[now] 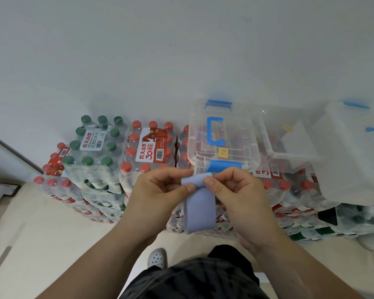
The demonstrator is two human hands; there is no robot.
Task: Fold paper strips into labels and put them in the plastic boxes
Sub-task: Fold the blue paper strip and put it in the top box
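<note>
A pale blue paper strip (200, 209) hangs between my hands, its top end bent over into a fold. My left hand (160, 190) pinches the folded top from the left, and my right hand (240, 190) pinches it from the right. Just beyond them stands a clear plastic box (194, 147) with a blue handle and blue latches, lid shut, a small yellow label visible inside. To its right sits a second clear box (289, 156), open, with a yellow label and white paper in it.
The boxes rest on stacked shrink-wrapped packs of water bottles, red-capped (151, 145) and green-capped (95, 143), against a white wall. A translucent lid (352, 152) with blue clips leans at the far right. Beige floor and my white shoe (157, 258) lie below.
</note>
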